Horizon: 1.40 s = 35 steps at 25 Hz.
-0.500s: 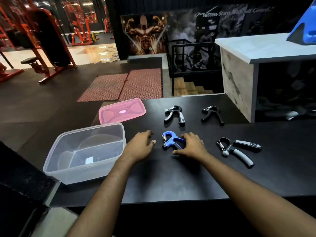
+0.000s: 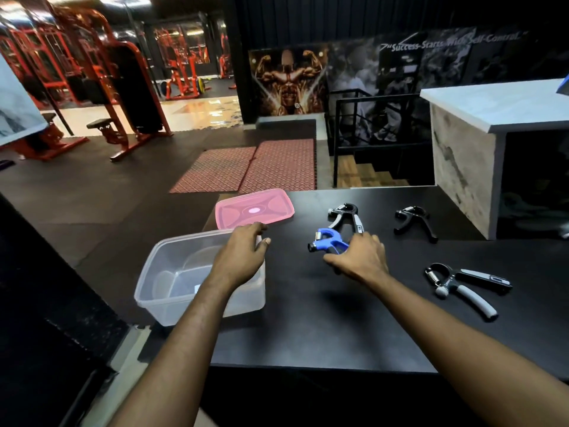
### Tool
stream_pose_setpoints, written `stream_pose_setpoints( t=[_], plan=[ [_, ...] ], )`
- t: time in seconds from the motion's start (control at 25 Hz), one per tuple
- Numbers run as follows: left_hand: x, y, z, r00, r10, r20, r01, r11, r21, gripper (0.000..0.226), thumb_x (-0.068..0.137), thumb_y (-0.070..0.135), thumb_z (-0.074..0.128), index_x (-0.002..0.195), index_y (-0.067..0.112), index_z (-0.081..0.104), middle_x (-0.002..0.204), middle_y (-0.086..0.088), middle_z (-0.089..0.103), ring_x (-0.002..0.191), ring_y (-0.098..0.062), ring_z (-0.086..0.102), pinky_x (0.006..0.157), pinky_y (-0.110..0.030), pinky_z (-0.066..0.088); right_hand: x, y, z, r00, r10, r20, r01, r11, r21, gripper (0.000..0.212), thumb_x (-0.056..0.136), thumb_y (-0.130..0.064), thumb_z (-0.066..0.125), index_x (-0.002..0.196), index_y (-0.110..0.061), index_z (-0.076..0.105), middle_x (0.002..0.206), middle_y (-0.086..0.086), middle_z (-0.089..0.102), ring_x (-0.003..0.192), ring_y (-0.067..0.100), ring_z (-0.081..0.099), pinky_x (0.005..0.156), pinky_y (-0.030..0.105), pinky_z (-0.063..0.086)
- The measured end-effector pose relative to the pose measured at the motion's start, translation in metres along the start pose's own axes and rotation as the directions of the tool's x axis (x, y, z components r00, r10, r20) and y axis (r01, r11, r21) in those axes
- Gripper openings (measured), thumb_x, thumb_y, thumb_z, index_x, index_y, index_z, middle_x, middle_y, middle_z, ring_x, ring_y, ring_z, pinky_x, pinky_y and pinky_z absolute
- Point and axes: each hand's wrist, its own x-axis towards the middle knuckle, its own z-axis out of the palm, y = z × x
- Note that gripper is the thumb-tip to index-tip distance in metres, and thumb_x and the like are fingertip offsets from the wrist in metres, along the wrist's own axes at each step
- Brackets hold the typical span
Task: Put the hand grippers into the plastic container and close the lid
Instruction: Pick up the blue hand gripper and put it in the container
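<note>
A clear plastic container (image 2: 172, 282) stands open at the left end of the black table, nothing inside but a small label. Its pink lid (image 2: 254, 208) lies flat behind it. My left hand (image 2: 243, 254) rests over the container's right rim, fingers apart, holding nothing. My right hand (image 2: 358, 257) grips the blue hand gripper (image 2: 328, 241) by its handles, lifted just off the table. Three more hand grippers lie on the table: a black and grey one (image 2: 346, 215) behind the blue one, a black one (image 2: 414, 221) further right, and a grey-handled one (image 2: 465, 288) near my right forearm.
The black table (image 2: 323, 334) ends at a front edge close to me and a left edge under the container. A marble-topped counter (image 2: 492, 124) rises at the right rear. Red gym machines, floor mats and a stair railing lie beyond the table.
My right hand has closed on the blue hand gripper and raised it off the table. My left hand has moved left from the table onto the container's rim.
</note>
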Motion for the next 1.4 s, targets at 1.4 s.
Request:
stream_pose_setpoints(
  t=[1.4],
  plan=[
    [-0.032, -0.203, -0.056, 0.969, -0.248, 0.010, 0.241, 0.929, -0.282, 0.056, 0.099, 0.007, 0.034, 0.152, 0.005, 0.015, 0.164, -0.006, 0.005, 0.150, -0.023, 0.013, 0.116, -0.026, 0.015, -0.053, -0.261, 0.084, 0.945, 0.209, 0.252, -0.076, 0.890, -0.450, 0.027, 0.070, -0.046, 0.067, 0.080, -0.021, 0.061, 0.083, -0.006, 0.061, 0.088, 0.017, 0.067, 0.067, 0.020, 0.048]
  ],
)
